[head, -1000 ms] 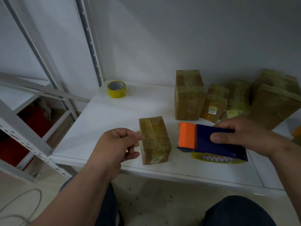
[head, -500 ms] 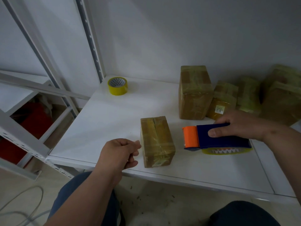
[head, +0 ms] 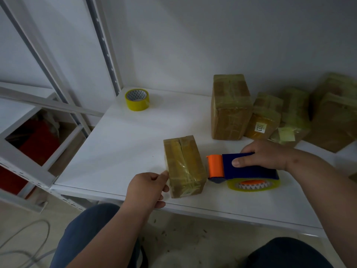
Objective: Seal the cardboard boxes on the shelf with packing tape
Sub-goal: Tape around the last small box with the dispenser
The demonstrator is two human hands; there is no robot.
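1. A white shelf [head: 119, 151] fills the middle of the head view, seen from above, with a pale wall behind it.
2. A small cardboard box [head: 183, 165] wrapped in clear tape lies near the shelf's front edge.
3. The left hand [head: 146, 190] is at the box's near left corner, fingers curled; thumb and forefinger appear to pinch the box's edge or a bit of tape there, I cannot tell which.
4. The right hand [head: 264, 157] grips a blue tape dispenser [head: 249, 170] with an orange roller, set just right of the box, its yellowish tape roll on the shelf.
5. A spare yellow tape roll [head: 137, 99] sits at the back left corner.
6. Several taped boxes [head: 229, 107] stand together at the back right against the wall.
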